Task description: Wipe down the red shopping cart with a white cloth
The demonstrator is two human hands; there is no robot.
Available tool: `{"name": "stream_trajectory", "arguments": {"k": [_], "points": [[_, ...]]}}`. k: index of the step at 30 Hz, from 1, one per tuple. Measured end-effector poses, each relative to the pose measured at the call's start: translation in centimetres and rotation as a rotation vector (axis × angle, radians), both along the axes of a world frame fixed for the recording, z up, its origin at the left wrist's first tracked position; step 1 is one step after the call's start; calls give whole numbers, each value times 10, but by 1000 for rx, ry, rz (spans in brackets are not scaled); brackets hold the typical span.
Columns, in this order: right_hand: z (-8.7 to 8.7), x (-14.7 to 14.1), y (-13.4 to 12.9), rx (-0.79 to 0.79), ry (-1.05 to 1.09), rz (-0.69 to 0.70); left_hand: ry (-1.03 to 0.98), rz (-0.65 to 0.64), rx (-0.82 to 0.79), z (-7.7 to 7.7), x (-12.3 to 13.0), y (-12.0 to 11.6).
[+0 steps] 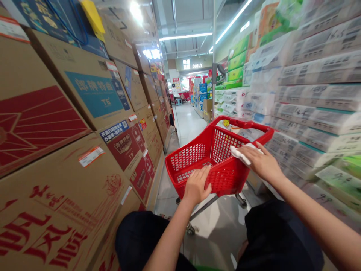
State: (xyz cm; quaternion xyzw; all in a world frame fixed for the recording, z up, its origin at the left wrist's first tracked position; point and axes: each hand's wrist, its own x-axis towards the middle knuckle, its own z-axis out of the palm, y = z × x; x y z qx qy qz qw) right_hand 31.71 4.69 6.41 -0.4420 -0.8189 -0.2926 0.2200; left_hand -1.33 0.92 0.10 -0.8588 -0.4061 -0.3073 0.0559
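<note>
A red plastic shopping cart (pixel 194 156) with a grid-patterned basket stands right in front of my knees, its near side turned to me. My left hand (pixel 196 186) grips the basket's near rim, fingers over the edge and thumb on the outer side. Against the rim near the handle end, my right hand (pixel 258 160) presses a white cloth (pixel 240 154), with part of it bunched out past the fingers. The cart's handle (pixel 251 126) rises just beyond the right hand. Inside the basket only the bare grid floor shows.
Stacked cardboard boxes (pixel 98 94) line the left side close by. Piles of wrapped paper packs (pixel 313 101) stand on the right. A metal post (pixel 213 56) rises behind the cart. The tiled aisle (pixel 187 120) runs on between the shelves, with a person (pixel 175 92) far off.
</note>
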Motion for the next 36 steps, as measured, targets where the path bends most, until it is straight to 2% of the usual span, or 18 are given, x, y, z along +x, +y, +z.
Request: {"name": "stream_trajectory", "arguments": {"k": [2,4,8,11,13,15,17,19,22,28,31,33,36], "points": [[11,18,3,20,-9,-43,-21,-24,16,0,-3,3],[17,24,4,22,-16,-61,-36,-52,26,1,-7,8],[11,16,-5,30,-9,-54,-51,-75,15,7,-19,16],[-1,-4,-17,27,10,-40,-45,33,-6,11,-17,18],[-10,-26,-25,13,17,-7,-22,147,-16,15,-6,16],[-18,-51,-32,-8,17,57,-1,207,-14,17,9,13],[-22,-71,-37,-27,22,108,-9,168,2,17,23,11],[-20,-80,-40,-46,8,141,-33,90,14,16,31,12],[-8,-65,-44,-57,-27,137,-32,32,3,11,28,16],[29,24,-68,-9,22,-32,0,31,5,5,5,28],[39,55,-79,33,67,-120,-1,38,21,4,3,31],[38,58,-82,34,83,-134,-20,64,22,6,8,30],[26,37,-79,21,89,-89,-48,53,17,12,25,26]]}}
